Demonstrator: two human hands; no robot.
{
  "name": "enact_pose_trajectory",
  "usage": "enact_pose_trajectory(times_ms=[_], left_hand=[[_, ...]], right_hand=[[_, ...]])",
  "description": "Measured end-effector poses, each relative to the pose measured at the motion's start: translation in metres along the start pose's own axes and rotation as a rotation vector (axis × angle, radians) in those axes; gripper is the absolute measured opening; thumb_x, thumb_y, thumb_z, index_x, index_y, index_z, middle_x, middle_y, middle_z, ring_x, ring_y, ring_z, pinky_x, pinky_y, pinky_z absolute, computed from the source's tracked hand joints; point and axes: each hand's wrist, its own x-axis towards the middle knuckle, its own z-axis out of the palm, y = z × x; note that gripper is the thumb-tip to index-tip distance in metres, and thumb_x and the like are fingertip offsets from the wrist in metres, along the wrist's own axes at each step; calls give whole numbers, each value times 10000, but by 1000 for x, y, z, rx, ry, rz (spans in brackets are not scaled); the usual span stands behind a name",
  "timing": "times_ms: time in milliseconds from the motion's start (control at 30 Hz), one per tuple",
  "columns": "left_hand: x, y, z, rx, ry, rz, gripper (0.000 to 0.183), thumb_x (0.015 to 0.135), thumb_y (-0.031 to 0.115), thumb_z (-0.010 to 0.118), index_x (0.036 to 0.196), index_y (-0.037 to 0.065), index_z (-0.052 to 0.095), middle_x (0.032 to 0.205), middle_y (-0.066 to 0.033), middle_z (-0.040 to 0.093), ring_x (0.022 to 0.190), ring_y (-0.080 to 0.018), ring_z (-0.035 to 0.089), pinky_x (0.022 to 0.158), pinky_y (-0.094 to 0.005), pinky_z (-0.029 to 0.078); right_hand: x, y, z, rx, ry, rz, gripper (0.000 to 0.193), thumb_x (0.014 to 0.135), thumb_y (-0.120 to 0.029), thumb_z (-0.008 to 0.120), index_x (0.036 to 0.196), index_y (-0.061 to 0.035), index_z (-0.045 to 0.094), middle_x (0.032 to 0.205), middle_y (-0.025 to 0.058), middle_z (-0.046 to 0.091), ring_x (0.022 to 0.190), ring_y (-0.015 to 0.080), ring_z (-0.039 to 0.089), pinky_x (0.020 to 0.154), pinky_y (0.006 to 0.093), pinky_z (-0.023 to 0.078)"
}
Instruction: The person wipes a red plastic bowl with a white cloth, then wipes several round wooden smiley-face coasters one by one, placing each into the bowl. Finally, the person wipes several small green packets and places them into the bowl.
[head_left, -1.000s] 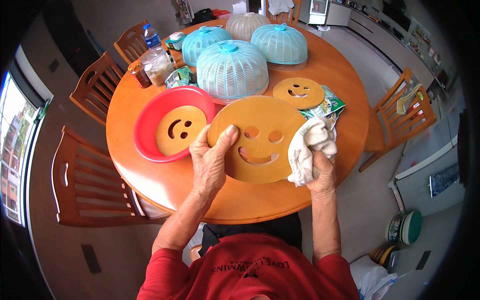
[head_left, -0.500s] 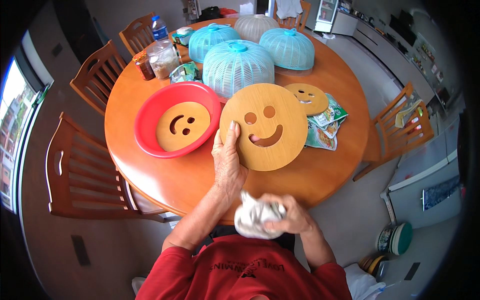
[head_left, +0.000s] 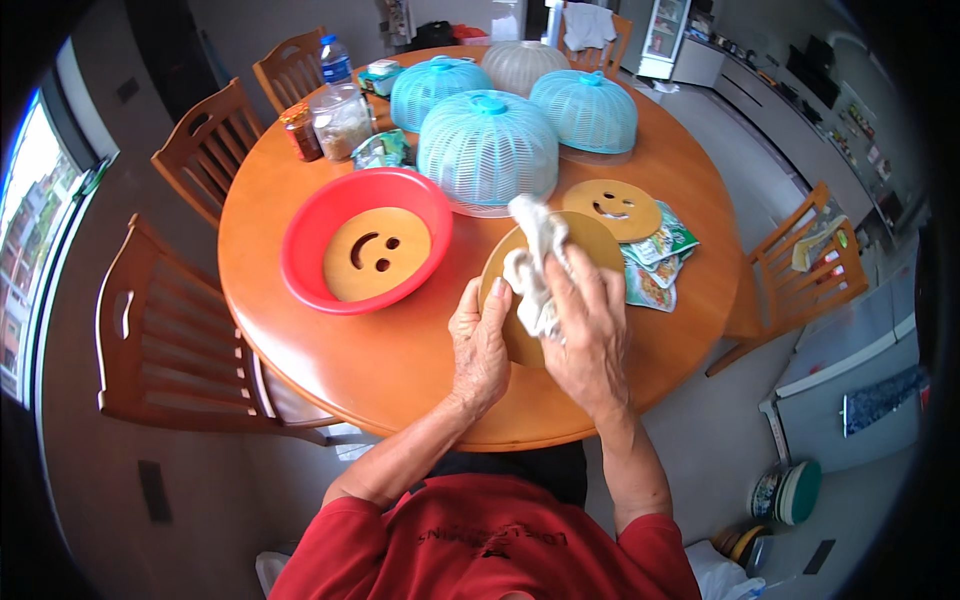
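Here, I hold a round wooden board (head_left: pixel 590 230) right of the red plastic basin (head_left: pixel 300 240).
My left hand (head_left: pixel 482 345) grips its rim, probably to steady it; my right hand (head_left: pixel 588 350) clasps a white cloth (head_left: pixel 537 285) against its face.

On the surface (head_left: pixel 400 375), the basin (head_left: pixel 305 240) holds one disc (head_left: pixel 376 253); right of it, a cloth (head_left: pixel 538 300) lies against a second disc (head_left: pixel 596 238). Farther right, a third disc (head_left: pixel 612 231) overlaps packets (head_left: pixel 660 270). Behind the basin stands a jar (head_left: pixel 342 132).
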Motion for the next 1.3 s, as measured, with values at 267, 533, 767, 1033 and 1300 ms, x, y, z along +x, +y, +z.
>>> enact_pose_trajectory(times_ms=[267, 533, 767, 1033, 1300], left_hand=[[11, 42, 3, -67, -12, 110, 182, 1002, 200, 566, 1091, 45, 598, 911, 24, 626, 817, -32, 564, 718, -209, 488], [55, 158, -33, 365, 84, 578, 214, 995, 227, 583, 1039, 24, 635, 913, 24, 645, 812, -27, 549, 736, -208, 473], [116, 165, -114, 464, 171, 310, 197, 968, 146, 592, 1131, 84, 502, 937, -92, 667, 737, -150, 641, 624, -304, 554], [145, 150, -139, 565, 265, -98, 260, 954, 87, 552, 1197, 102, 461, 1006, -173, 643, 746, -293, 676, 603, -450, 598], [161, 149, -169, 1257, 153, 82, 189, 796, 46, 613, 965, -27, 651, 831, -114, 656, 758, -173, 644, 618, -321, 505]], right_hand=[[-47, -22, 3, 150, -143, -175, 411, 697, -71, 719, 1098, -9, 653, 1260, 88, 565, 1039, 320, 530, 899, 428, 469], [-70, 23, -8, 264, -228, 140, 555, 597, 49, 680, 1146, -21, 637, 1172, 149, 582, 1058, 356, 562, 897, 423, 474], [-69, 24, 2, 255, -228, 123, 553, 581, 54, 669, 1125, -41, 632, 1156, 145, 578, 1032, 345, 549, 882, 423, 467], [-76, 29, 2, 290, -216, 168, 556, 579, 52, 655, 1128, -37, 637, 1163, 149, 575, 1059, 353, 547, 907, 429, 466], [-76, 30, 2, 308, -225, 174, 558, 580, 38, 659, 1133, -30, 640, 1164, 165, 567, 1070, 359, 551, 923, 429, 463]])
